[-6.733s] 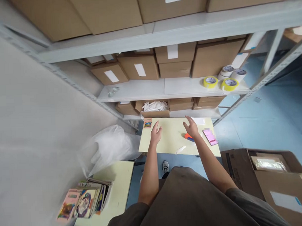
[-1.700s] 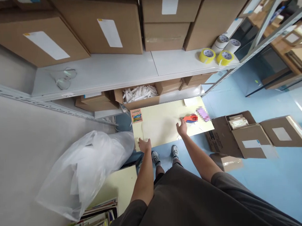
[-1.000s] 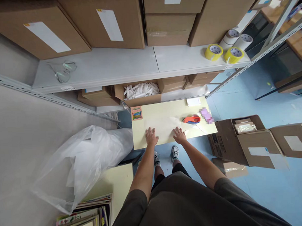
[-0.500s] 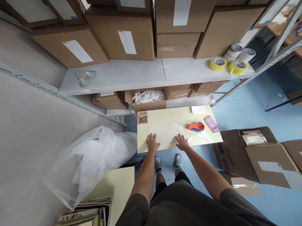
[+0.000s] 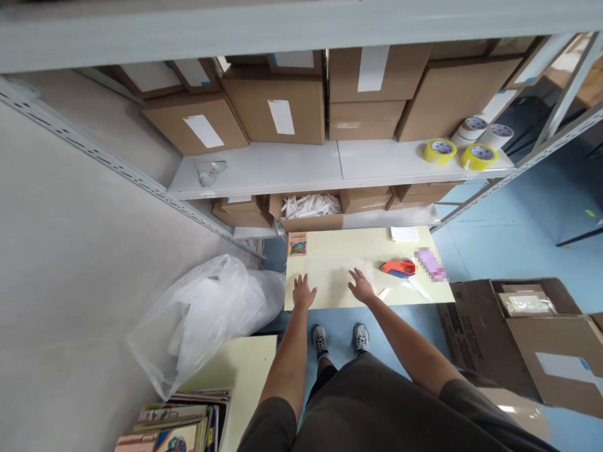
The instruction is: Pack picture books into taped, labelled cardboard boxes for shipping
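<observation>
A thin translucent sheet [image 5: 331, 273] lies flat on the pale yellow table [image 5: 342, 241], its edges hard to make out. My left hand [image 5: 303, 292] is at its left side, fingers spread and nothing held. At the sheet's right part is my right hand [image 5: 361, 287], also with fingers apart and nothing in it. Whether the palms press on the sheet I cannot tell. Right of my right hand is an orange and blue tape dispenser [image 5: 399, 268], with white strips [image 5: 415, 288] beside it. A small colourful picture booklet [image 5: 297, 244] lies at the table's far left corner.
A blurred pink item [image 5: 430, 264] and white paper [image 5: 404, 234] lie at the table's right. Shelves hold cardboard boxes [image 5: 276, 107], yellow tape rolls [image 5: 439, 151] and glasses [image 5: 210, 171]. A plastic bag [image 5: 209, 303] stands left, open cartons [image 5: 496, 337] right, books [image 5: 175, 438] lower left.
The camera view has tilted up, showing more of the upper shelf. Both hands keep nearly the same places over the sheet, fingers still spread.
</observation>
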Tool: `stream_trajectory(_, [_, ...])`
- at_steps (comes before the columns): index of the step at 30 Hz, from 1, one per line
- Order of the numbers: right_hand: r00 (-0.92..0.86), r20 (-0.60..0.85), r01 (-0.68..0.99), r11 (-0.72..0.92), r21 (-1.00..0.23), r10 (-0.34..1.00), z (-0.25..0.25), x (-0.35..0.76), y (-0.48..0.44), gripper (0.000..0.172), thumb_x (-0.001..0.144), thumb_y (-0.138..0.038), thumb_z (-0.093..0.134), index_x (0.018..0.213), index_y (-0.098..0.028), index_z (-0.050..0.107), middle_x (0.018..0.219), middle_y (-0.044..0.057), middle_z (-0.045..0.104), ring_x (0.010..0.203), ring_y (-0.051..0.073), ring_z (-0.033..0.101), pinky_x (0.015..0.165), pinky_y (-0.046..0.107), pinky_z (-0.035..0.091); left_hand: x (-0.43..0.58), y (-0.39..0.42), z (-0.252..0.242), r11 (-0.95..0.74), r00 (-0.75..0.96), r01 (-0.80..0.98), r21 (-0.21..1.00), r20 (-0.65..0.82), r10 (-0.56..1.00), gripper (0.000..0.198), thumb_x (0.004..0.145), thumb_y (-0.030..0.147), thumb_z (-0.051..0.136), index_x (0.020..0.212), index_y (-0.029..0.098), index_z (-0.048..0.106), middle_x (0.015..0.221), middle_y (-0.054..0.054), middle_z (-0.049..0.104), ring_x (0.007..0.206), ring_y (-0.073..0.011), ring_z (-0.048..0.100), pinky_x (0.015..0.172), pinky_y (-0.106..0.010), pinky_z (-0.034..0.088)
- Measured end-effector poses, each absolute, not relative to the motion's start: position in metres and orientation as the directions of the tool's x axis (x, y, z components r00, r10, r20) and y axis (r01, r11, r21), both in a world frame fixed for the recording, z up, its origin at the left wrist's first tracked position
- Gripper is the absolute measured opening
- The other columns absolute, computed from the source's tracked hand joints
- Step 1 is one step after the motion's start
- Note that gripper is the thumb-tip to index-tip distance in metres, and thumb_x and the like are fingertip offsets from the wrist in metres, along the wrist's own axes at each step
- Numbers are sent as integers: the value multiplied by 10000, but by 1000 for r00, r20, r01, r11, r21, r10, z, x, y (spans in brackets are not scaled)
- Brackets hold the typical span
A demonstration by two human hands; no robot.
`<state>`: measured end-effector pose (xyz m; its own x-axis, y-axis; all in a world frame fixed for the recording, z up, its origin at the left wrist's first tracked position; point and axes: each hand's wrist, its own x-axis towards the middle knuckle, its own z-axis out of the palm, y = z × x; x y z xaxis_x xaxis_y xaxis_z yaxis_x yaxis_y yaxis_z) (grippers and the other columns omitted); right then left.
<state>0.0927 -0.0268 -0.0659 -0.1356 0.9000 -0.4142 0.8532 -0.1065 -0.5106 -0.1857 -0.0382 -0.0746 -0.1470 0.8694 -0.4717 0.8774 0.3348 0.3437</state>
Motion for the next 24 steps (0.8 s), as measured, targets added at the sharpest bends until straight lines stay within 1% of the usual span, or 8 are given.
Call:
stream_trajectory(2, [-149,-396,791,-131,-597,906,-60,81,-13,648,1025,-307,519,1665,-226,465,1778,107,350,1577,279,456,1264,441,420,-190,-34,-65,336,-163,859,386,-417,894,714,996,335,606,1674,200,429,1731,-150,423,1633,-316,330,1293,-428,348])
stream_trajectory(4, [-170,-387,731,-147,-666,906,-54,68,1,647,1024,-324,513,1664,-238,471,1773,87,364,1532,274,519,1266,439,425,-196,-30,-57,335,-186,838,431,-351,918,655,1014,299,558,1648,165,467,1676,-153,502,1581,-288,422,1299,-398,342])
stream_trajectory(8, [-192,-386,653,-177,-737,902,-47,33,29,660,1016,-350,519,1668,-263,470,1750,56,411,1554,271,493,1277,445,418,-217,-15,-50,381,-256,785,489,-304,918,613,1020,275,527,1619,145,508,1622,-157,566,1505,-283,522,1278,-401,385])
stream_trajectory(13, [-197,-430,678,-194,-709,881,-64,-28,79,686,1001,-342,532,1678,-258,456,1732,62,446,1544,275,504,1283,448,411,-257,39,-66,456,-288,726,515,-375,881,613,1013,274,541,1608,128,526,1583,-180,601,1473,-304,564,1254,-399,416])
stream_trajectory(16, [-221,-446,735,-153,-661,867,-86,-73,115,711,1011,-331,516,1706,-237,399,1742,82,427,1595,288,428,1306,463,370,-276,85,-88,505,-298,663,554,-423,856,638,984,273,598,1597,110,536,1573,-214,602,1466,-333,573,1243,-402,424])
stream_trajectory(18, [-242,-455,780,-106,-617,857,-101,-103,133,747,1011,-298,517,1732,-216,337,1760,106,390,1632,316,354,1311,496,352,-285,111,-105,538,-314,594,598,-444,839,632,969,287,640,1566,94,563,1543,-249,617,1442,-371,593,1221,-444,445])
stream_trajectory(21, [-302,-477,836,-11,-548,826,-120,-141,143,816,983,-233,552,1752,-230,282,1795,112,308,1661,350,264,1306,530,349,-298,134,-127,573,-327,518,635,-472,819,481,963,283,669,1411,108,681,1360,-247,733,1307,-390,687,1128,-483,510])
stream_trajectory(24, [-413,-452,817,102,-567,791,-130,-162,134,847,950,-210,580,1747,-280,302,1804,75,292,1660,336,264,1312,509,341,-314,137,-139,594,-331,494,635,-495,804,287,963,227,660,1209,119,760,1148,-202,801,1167,-367,742,1032,-458,548])
